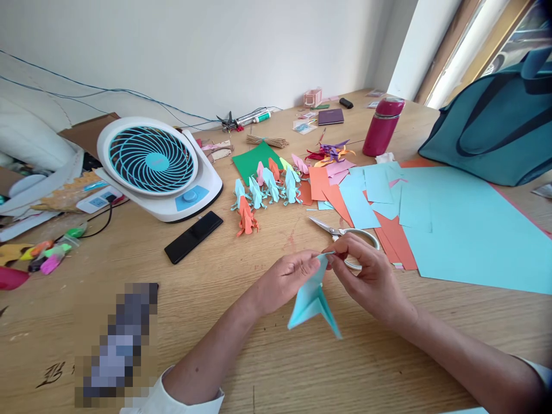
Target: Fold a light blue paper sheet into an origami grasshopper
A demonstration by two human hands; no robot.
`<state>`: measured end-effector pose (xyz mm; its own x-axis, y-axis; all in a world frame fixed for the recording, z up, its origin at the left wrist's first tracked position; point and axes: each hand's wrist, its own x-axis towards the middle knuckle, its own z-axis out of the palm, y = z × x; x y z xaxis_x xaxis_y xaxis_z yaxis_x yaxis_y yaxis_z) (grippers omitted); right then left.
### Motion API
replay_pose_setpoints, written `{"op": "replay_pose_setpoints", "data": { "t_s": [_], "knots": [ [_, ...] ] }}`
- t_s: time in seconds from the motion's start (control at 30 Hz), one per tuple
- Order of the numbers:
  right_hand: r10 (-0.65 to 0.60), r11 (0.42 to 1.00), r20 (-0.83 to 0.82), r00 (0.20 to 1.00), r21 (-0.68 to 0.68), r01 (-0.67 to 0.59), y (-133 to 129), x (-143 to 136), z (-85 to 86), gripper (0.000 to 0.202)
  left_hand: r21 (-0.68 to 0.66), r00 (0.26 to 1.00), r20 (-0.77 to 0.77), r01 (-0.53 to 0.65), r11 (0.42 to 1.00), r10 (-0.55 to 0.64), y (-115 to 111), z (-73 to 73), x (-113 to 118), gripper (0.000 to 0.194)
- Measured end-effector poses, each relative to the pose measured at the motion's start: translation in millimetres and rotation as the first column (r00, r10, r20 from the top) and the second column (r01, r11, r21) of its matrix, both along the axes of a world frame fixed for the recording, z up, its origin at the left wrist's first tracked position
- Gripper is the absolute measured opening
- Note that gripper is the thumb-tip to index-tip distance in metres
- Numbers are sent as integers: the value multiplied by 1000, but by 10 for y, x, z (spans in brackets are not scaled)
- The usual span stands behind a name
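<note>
A folded light-blue paper figure [311,296] hangs above the table, its two pointed flaps spread downward. My left hand [288,277] is closed on its upper left side, thumb on top. At the figure's upper tip, the thumb and fingers of my right hand [366,275] pinch a thin strip of the paper. Just behind my right hand lie scissors [330,227] with pale handles, partly covered by the fingers. Several folded paper figures [271,185] in blue, orange and pink stand in rows farther back.
Cut blue and orange sheets lie right, under a large blue sheet's [470,224] left edge. A magenta bottle [383,127] and teal bag [487,123] stand behind. Left are a white fan [150,164] and black phone [194,237]. A green sheet [252,161] lies behind the figures.
</note>
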<state>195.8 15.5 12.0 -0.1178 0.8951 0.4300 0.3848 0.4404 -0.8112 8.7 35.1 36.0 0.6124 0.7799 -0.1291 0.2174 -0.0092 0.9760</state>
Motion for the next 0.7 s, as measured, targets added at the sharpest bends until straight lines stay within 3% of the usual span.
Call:
{"op": "replay_pose_setpoints", "data": {
  "t_s": [0.2,0.33,0.47,0.6,0.7],
  "knots": [
    [26,999,-14,1000,-21,-26,1,-9,-1,13,163,968,-249,0,987,41,-20,27,1,19],
    [86,989,-52,995,-112,-91,-5,-31,-11,8,203,960,-266,-32,979,86,-36,-31,25,20],
    [78,990,-27,997,-114,-80,9,-50,-21,8,198,958,-265,-57,979,110,-65,-68,64,23],
    [61,985,-87,994,-157,-74,26,-41,-34,7,89,986,-122,-104,991,114,-77,-58,88,25],
    [67,978,-126,990,-189,-90,20,-29,-45,5,-126,983,64,-162,979,171,-50,-81,80,39]
  ]
}}
